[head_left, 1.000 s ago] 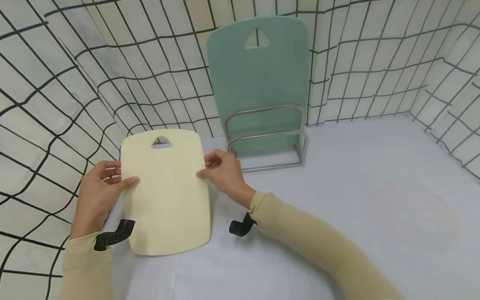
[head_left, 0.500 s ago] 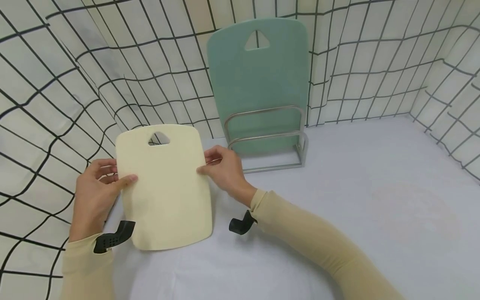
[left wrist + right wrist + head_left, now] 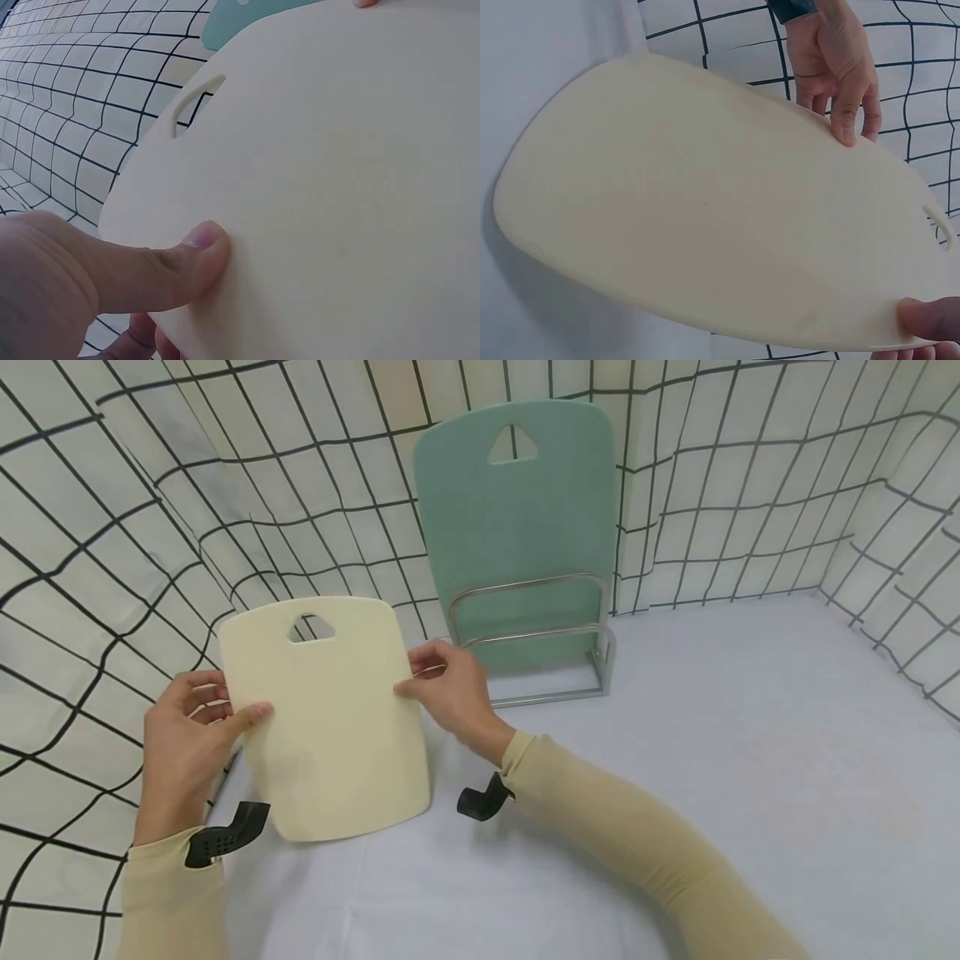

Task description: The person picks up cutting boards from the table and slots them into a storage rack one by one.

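Note:
A cream cutting board [image 3: 337,735] with a triangular handle hole is held tilted between both hands, left of centre in the head view. My left hand [image 3: 183,739] grips its left edge, thumb on the front face and fingers behind. On the opposite edge, my right hand [image 3: 453,693] pinches the board between thumb and fingers. In the right wrist view the cream board [image 3: 705,202] fills most of the picture, its lower end close to the white surface; whether it touches cannot be told. Behind, a green cutting board [image 3: 517,518] stands upright in a metal wire rack [image 3: 551,697].
The white table surface [image 3: 712,735] stretches to the right of the rack. White walls with a black grid pattern [image 3: 315,510] rise at the back, left and right, the left one close to my left hand.
Both hands have raised the cream board slightly, away from me in the head view. It has tilted a little, its top edge shifting left. The green board and rack stay put.

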The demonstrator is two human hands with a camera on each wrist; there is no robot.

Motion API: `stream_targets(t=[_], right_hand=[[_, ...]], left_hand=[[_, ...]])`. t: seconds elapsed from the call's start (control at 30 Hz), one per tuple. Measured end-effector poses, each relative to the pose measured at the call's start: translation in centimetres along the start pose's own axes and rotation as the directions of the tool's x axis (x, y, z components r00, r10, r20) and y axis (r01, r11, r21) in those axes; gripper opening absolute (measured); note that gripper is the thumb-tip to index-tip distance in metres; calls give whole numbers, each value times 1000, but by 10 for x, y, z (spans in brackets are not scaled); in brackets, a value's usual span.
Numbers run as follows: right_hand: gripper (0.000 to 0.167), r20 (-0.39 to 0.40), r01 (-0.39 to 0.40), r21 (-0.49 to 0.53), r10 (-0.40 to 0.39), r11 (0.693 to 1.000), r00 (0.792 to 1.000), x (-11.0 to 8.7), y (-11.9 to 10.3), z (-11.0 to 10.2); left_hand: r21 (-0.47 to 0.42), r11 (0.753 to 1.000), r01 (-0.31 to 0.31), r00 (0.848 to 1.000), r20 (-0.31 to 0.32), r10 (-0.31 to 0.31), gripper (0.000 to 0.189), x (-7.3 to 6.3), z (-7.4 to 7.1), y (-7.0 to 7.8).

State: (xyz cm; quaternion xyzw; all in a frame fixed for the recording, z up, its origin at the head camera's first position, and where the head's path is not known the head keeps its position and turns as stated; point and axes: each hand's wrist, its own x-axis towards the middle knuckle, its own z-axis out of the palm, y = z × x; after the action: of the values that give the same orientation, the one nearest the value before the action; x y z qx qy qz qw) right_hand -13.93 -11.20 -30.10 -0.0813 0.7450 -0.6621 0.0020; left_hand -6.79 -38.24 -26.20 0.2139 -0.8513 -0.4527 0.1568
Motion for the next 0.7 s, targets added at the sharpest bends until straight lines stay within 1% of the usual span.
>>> stream_targets(t=[0.1,0.23,0.33,0.4,0.5,0.7], right_hand=[[30,-3,3,2,-3,1000,1000,1,-2,-1],[30,-2,5,-6,-5,1000,1000,1,-4,-2],[30,-4,13,-5,-13,1000,1000,1,-6,-4],[29,-8,21,0,-21,1000,1000,2,-7,-5],[29,-8,31,8,-31,999,999,2,-8,-5],[29,-17,58,-12,-58,998,998,3,-13,-6]], left_hand=[[-26,1000,-12,1000,-16,11,55,-1,-1,2],[-61,997,-49,998,-35,47,53,-2,-2,3],[-49,996,-78,996,-41,76,50,-3,-2,2],[-36,996,-87,995,-46,86,48,-3,-3,2],[-24,995,-94,994,-52,93,47,-4,-3,2],[-4,995,-96,992,-81,96,46,-6,-3,5]])
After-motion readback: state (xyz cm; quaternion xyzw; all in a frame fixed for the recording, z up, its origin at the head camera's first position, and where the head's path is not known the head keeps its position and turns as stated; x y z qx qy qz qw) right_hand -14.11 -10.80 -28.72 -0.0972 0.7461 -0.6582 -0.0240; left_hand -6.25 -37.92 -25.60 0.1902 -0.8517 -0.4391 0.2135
